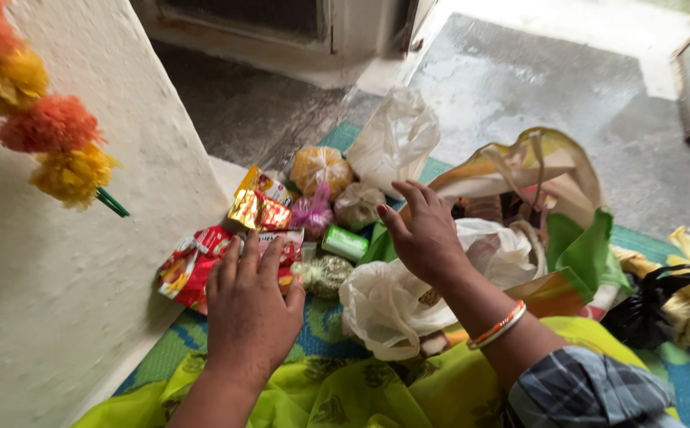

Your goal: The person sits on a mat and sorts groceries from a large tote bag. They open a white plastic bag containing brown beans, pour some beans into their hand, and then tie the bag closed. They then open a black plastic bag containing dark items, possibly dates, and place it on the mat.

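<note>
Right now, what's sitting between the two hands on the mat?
In the head view, between the left hand and right hand lie a small clear bag of greenish bits and a small green box.

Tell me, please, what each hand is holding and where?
Nothing is gripped: the left hand lies flat on red packets; the right hand hovers, fingers spread, over a white bag.

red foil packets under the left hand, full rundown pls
The red foil packets are a small heap of flat, shiny sachets, red with yellow and white print and crinkled, reflective surfaces. They lie flat on the green and blue woven mat, hard against the foot of the rough white wall. The left hand rests palm down, fingers spread, covering their right part. A gold and red foil packet lies just behind them. How many sachets there are cannot be told.
</note>
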